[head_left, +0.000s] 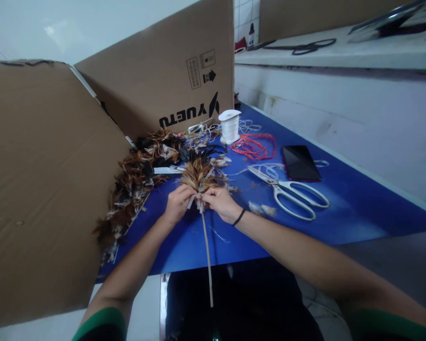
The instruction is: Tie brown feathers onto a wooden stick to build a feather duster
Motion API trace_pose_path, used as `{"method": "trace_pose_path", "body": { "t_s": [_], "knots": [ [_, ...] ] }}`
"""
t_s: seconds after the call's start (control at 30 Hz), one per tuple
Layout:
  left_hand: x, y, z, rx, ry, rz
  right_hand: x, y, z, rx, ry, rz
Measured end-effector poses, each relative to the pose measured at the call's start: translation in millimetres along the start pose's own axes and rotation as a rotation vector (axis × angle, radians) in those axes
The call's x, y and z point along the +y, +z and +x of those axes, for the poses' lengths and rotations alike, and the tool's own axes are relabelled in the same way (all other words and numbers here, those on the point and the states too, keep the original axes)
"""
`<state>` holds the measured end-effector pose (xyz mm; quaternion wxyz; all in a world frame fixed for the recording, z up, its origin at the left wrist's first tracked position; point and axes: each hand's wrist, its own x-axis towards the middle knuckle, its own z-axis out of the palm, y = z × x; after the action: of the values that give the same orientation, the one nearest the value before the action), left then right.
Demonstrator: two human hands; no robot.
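A feather duster (199,176) lies in front of me, its brown feathers pointing away and its thin stick (207,255) running back toward my body. My left hand (179,202) is closed in a pinch at the base of the feathers. From the other side my right hand (222,202) pinches the same spot, with a black band on its wrist. Short whitish strip ends (199,204) stick out between the two hands. Exactly what lies between the fingertips is too small to make out.
Loose feathers (133,182) are heaped along the cardboard on the left. Beyond them stand a white spool (230,127) and red string (257,147). Large scissors (293,192) and a phone (301,163) lie right on the blue tabletop (355,203). Dark scissors (314,46) rest on a ledge.
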<state>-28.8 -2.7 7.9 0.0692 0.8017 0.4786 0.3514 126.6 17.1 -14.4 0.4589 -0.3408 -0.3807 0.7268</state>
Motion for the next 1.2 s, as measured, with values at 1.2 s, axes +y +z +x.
{"method": "trace_pose_path", "body": {
  "t_s": [1.2],
  "knots": [
    [0, 25.6, -4, 0.021, -0.506, -0.491, -16, -19, -2, -0.163, -0.427, -1.122]
  ]
}}
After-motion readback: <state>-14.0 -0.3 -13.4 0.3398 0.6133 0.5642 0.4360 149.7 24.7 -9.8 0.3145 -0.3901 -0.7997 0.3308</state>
